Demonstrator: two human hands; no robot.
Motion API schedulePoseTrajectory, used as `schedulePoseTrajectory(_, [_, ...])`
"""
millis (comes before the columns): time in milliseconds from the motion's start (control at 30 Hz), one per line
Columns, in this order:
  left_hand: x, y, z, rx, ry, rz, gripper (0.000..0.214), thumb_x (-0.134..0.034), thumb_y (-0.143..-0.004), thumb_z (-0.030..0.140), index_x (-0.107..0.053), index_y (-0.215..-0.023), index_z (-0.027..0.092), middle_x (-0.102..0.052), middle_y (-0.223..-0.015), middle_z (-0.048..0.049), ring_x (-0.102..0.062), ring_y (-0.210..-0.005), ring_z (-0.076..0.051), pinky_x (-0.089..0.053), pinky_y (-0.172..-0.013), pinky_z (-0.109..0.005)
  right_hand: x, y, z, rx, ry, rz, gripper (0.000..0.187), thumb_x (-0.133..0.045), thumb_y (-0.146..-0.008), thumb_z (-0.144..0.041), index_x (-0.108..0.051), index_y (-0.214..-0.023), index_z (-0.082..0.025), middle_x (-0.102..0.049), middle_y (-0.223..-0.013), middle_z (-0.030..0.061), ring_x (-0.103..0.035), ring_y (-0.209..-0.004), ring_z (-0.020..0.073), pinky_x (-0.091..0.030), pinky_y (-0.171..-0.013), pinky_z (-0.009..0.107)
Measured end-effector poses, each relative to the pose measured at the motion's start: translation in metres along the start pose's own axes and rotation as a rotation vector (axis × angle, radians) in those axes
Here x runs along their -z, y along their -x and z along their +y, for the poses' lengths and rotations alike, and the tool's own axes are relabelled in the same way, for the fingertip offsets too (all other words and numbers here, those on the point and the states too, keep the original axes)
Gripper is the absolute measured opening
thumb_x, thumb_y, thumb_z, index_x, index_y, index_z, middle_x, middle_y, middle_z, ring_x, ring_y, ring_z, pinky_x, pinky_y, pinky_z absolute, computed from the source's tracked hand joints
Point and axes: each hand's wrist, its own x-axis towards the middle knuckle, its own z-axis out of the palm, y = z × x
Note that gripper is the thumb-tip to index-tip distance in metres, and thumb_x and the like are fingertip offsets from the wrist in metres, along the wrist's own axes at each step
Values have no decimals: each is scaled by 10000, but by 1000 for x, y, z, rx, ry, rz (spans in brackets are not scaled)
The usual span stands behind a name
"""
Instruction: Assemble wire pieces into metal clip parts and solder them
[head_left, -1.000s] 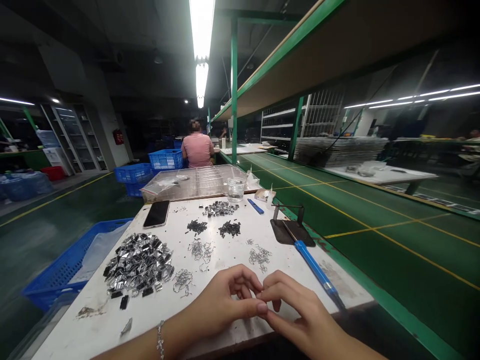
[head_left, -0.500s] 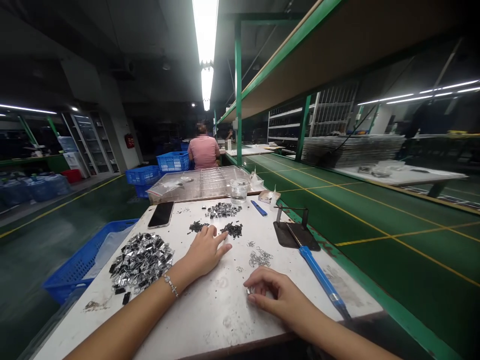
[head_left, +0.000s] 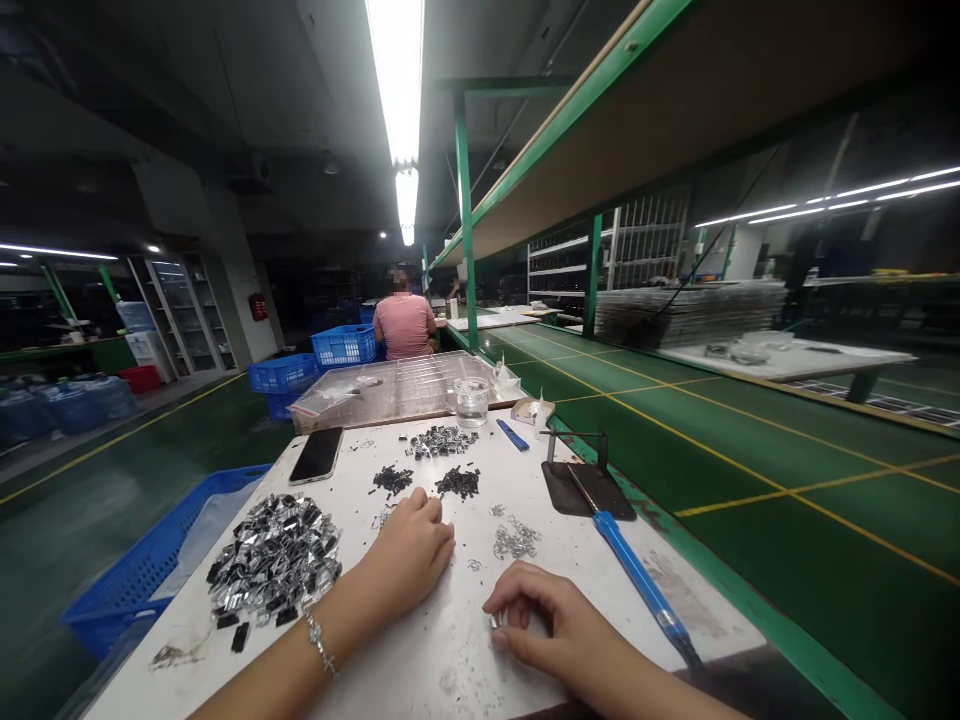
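Note:
My left hand point(head_left: 409, 550) rests on the white table point(head_left: 450, 660) with its fingers curled down over a small heap of wire springs point(head_left: 384, 517); what it grips is hidden. My right hand point(head_left: 547, 615) lies nearer me, fingers pinched round a small shiny metal piece point(head_left: 496, 621). A second heap of wire springs point(head_left: 516, 540) lies between the hands and the tool stand. Two small piles of black parts point(head_left: 459, 483) sit just beyond my left hand. A large pile of shiny metal clips point(head_left: 276, 553) lies to the left.
A blue-handled tool point(head_left: 637, 580) lies on a black stand point(head_left: 581, 488) at the right edge. A phone point(head_left: 316, 455), a glass cup point(head_left: 471, 401) and a clear tray point(head_left: 390, 385) are farther back. A blue crate point(head_left: 150, 560) stands on the left. A person in pink point(head_left: 403, 322) sits ahead.
My hands, first joined near the front edge, parted. The left reached out to the springs with fingers spread, then curled over them; the right stayed near, pinching the small piece.

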Motion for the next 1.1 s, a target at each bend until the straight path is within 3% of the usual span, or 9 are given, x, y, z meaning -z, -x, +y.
schedulePoseTrajectory(133, [-2,6,6,6,77,-21,335,-415,-917,224,-665,-705,152,-571,-774,-96,-433,-879,-241,-355,-768,-381,0,0,3,-6,-33,13,174,-689,-723,-255,-683,-875,-171,-590,-849,33,-529,-707,152,-433,-691,278])
schedulePoseTrajectory(233, [-6,6,4,92,241,-27,249,-490,-876,193,-656,-693,156,-595,-786,-80,-432,-894,-240,-355,-773,-367,-1,-1,6,-23,-57,24,193,-701,-714,-274,-688,-877,-174,-577,-819,23,-521,-692,147,-423,-673,271])
schedulePoseTrajectory(433, [-5,5,-5,205,441,-29,118,-619,-800,245,-666,-723,170,-628,-797,-50,-459,-929,-242,-377,-787,-346,-4,-2,3,-32,-37,40,207,-709,-714,-294,-698,-882,-175,-555,-779,7,-500,-675,137,-398,-655,258])
schedulePoseTrajectory(700, [-1,8,-4,290,500,-41,142,-696,-715,285,-641,-700,155,-594,-832,-42,-502,-896,-218,-389,-794,-325,-4,-2,3,-12,-105,93,220,-705,-709,-311,-705,-876,-167,-566,-761,4,-509,-620,118,-381,-604,246])
schedulePoseTrajectory(867, [2,1,-2,266,739,-111,279,-725,-671,429,-677,-722,159,-587,-786,-28,-499,-786,-188,-375,-734,-293,-3,-2,10,-86,-208,125,265,-714,-705,-318,-710,-921,-163,-534,-577,-29,-533,-608,135,-396,-587,239])
schedulePoseTrajectory(1000, [0,0,4,195,1014,-113,352,-711,-694,480,-666,-747,135,-591,-757,-36,-491,-711,-163,-365,-670,-272,-3,-4,16,-57,-321,126,346,-702,-736,-358,-695,-1012,-150,-655,-758,41,-632,-714,186,-473,-708,303])
schedulePoseTrajectory(1100, [-2,2,9,164,1124,-84,338,-686,-738,467,-660,-771,132,-594,-772,-46,-495,-726,-162,-364,-672,-266,-3,-4,17,-31,-377,120,348,-716,-730,-359,-698,-1011,-156,-660,-902,75,-652,-775,208,-486,-744,332])
